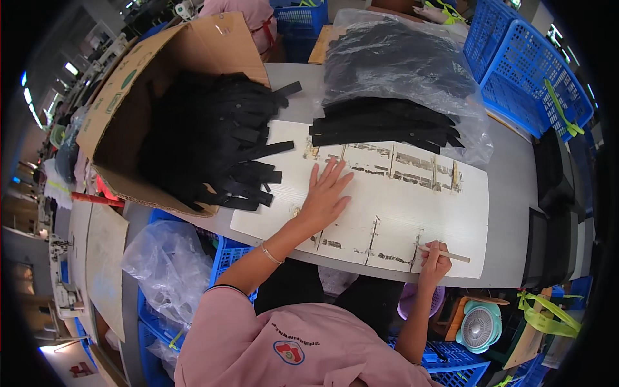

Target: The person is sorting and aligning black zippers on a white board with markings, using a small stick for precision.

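She presses her left hand [324, 193] flat, fingers spread, on the worn white board [387, 213] as if to steady it, while her right hand [433, 263] pinches what looks like a thin stick [446, 255] at its near edge.

Blue crate [516, 64] partly off-frame

I see white board [412, 213] streaked with brown worn patches (grid-like lines). Black straps [380, 126] stacked, more black in tan box [161, 61]. Blue crates [525, 71]. Pink sleeve [290, 335]. Pale stick [451, 255] in my right hand [433, 263].
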A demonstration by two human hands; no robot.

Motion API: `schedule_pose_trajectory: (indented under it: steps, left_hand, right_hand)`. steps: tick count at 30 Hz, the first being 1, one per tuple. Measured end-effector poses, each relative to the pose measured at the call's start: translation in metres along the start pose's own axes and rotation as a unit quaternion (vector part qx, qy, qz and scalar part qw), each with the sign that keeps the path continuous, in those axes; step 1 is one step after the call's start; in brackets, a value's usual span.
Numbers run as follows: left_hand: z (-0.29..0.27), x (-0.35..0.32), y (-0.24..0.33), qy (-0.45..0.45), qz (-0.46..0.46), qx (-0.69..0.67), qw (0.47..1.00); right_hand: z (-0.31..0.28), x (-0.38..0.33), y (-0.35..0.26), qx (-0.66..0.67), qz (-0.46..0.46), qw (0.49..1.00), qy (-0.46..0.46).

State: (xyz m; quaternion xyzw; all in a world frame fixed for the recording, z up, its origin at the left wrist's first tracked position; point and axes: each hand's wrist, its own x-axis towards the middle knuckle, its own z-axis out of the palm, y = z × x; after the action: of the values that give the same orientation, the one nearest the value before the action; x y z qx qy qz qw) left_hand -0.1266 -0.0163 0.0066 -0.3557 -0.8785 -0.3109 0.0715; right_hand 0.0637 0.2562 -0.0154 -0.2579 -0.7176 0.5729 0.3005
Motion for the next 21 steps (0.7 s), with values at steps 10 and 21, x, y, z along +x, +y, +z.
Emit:
schedule_pose_trajectory:
  steps: [10, 21]
  left_hand:
    - [-0.113, -0.108, -0.088, 0.065, -0.194, 0.239, 0.949]
    - [-0.126, -0.076, -0.145, 0.137, -0.182, 0.205, 0.952]
  right_hand:
    - [-0.006, 0.005, 0.011, -0.035, -0.012, 0.999, -0.003]
    - [-0.003, 0.007, 0.004, -0.056, -0.019, 0.998, -0.021]
